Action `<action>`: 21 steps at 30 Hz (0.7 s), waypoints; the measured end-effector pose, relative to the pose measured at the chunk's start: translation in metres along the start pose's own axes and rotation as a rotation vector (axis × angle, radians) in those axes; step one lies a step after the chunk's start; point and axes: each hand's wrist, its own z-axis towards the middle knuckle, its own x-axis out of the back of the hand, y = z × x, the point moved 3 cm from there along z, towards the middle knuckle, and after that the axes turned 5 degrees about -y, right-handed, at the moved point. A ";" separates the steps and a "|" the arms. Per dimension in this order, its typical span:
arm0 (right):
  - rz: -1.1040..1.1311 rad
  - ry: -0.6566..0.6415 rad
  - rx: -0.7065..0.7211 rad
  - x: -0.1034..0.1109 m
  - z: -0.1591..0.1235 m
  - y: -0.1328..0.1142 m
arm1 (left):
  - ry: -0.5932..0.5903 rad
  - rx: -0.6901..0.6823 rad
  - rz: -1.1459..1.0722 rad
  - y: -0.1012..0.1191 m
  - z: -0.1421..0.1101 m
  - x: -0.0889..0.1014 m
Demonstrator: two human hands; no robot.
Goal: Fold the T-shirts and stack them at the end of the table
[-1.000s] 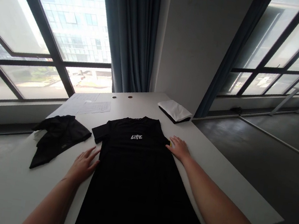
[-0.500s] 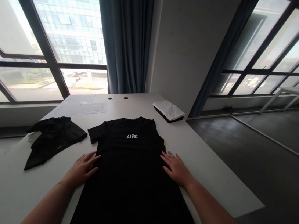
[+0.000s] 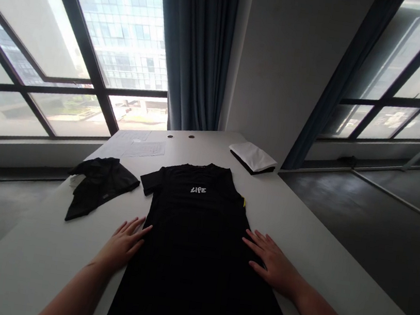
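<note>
A black T-shirt (image 3: 195, 260) lies spread flat on the white table, collar at the far end and hem near me. White lettering crosses its chest. The left sleeve sticks out; the right one is not visible as a spread sleeve, and a small yellow bit (image 3: 244, 202) shows at that edge. My left hand (image 3: 123, 244) rests with fingers apart on the shirt's left side edge. On the opposite edge, my right hand (image 3: 271, 260) lies with its fingers spread over the fabric. Neither hand grips anything.
A crumpled black garment (image 3: 102, 184) with a white patch lies at the left. Papers (image 3: 144, 148) lie toward the window. A folded white and black cloth stack (image 3: 253, 157) sits at the back right of the white table (image 3: 319, 267). Dark curtains (image 3: 201, 52) hang behind.
Both hands have slid down the shirt's sides toward the hem, the right one more. The camera view has turned left, and the whole hem now shows.
</note>
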 end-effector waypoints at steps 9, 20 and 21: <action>0.110 0.320 0.001 0.004 0.016 0.032 | 0.064 0.060 -0.158 -0.010 0.022 0.012; 0.066 0.553 -0.072 0.012 0.049 0.052 | 0.190 0.561 0.013 -0.061 0.156 0.016; 0.069 0.556 -0.080 0.012 0.048 0.053 | 0.189 0.572 0.020 -0.062 0.161 0.017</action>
